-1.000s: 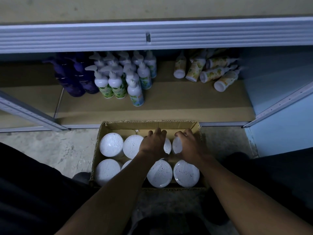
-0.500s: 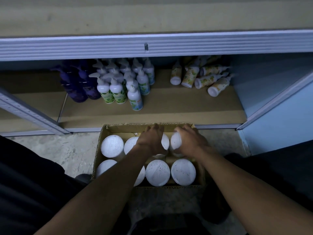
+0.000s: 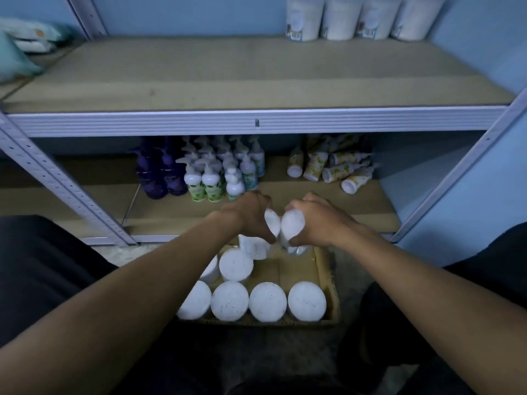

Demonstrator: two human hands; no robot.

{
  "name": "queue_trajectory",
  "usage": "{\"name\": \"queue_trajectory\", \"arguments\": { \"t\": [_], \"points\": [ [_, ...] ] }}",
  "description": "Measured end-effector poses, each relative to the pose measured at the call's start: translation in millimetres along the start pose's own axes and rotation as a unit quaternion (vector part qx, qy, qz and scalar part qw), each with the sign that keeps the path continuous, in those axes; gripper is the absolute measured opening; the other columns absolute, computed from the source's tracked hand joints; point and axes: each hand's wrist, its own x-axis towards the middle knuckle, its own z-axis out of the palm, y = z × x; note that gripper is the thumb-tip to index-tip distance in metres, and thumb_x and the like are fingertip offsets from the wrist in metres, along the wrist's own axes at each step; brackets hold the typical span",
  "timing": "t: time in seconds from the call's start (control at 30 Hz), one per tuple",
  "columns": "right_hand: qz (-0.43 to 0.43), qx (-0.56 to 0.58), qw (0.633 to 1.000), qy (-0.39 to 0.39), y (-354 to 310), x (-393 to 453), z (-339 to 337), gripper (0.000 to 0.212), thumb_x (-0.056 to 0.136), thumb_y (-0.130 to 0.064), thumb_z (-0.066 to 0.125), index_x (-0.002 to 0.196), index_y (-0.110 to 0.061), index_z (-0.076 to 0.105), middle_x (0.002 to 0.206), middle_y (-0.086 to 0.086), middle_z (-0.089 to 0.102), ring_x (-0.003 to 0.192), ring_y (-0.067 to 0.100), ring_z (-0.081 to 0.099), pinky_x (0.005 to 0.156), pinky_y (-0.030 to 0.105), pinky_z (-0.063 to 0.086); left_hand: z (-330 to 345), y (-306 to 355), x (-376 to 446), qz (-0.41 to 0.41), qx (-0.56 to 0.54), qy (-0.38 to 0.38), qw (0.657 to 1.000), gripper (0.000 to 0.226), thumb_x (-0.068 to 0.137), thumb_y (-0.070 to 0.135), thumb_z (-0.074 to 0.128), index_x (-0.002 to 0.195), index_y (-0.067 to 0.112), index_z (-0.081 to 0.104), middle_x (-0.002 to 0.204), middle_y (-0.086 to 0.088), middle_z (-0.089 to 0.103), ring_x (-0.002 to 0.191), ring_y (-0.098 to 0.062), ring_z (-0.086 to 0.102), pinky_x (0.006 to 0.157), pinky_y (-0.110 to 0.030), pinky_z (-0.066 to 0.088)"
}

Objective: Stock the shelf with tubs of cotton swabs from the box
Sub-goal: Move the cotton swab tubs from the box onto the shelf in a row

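Note:
A cardboard box (image 3: 333, 292) sits on the floor in front of the shelf, with several white-lidded tubs of cotton swabs (image 3: 267, 302) standing inside. My left hand (image 3: 247, 212) grips one tub (image 3: 272, 222) by its side, lifted above the box's far edge. Close beside it, my right hand (image 3: 316, 218) grips another tub (image 3: 292, 228). The two held tubs nearly touch. The middle shelf board (image 3: 228, 78) is mostly bare, with several swab tubs (image 3: 339, 19) lined up at its back right.
On the bottom shelf stand purple pump bottles (image 3: 158, 172), white pump bottles (image 3: 216, 172) and several toppled yellow-labelled bottles (image 3: 336, 166). Soft packs (image 3: 17, 49) lie at the middle shelf's left end. Perforated metal uprights (image 3: 57, 178) frame the shelf. My dark-clad knees flank the box.
Both hands have lifted a tub each out of the box's far row, up in front of the bottom shelf. The camera has tilted up, bringing the middle shelf into view.

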Motion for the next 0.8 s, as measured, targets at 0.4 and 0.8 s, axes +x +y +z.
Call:
{"name": "queue_trajectory", "arguments": {
  "t": [0.4,0.8],
  "points": [
    [-0.055,-0.041,0.993,0.099,-33,-35,-102,0.083,0.066,-0.059,0.074,0.142,-0.039,0.048,0.133,-0.002,0.046,0.120,0.021,0.049,0.081,0.036,0.048,-115,23,-47,0.027,0.061,0.066,0.996,0.075,0.061,0.061,0.079,0.123,0.022,0.059,0.117,0.002,0.062,0.104,-0.020,0.058,0.089,-0.042,0.053],
    [-0.109,-0.033,0.966,0.232,-72,-54,-201,0.063,0.065,-0.066,0.067,0.121,-0.036,0.067,0.129,-0.005,0.063,0.121,0.016,0.054,0.095,0.037,0.049,-237,37,-86,0.007,0.103,0.141,0.985,0.078,0.064,0.067,0.076,0.129,0.026,0.060,0.130,0.005,0.059,0.116,-0.021,0.056,0.097,-0.035,0.047]
  ]
}}
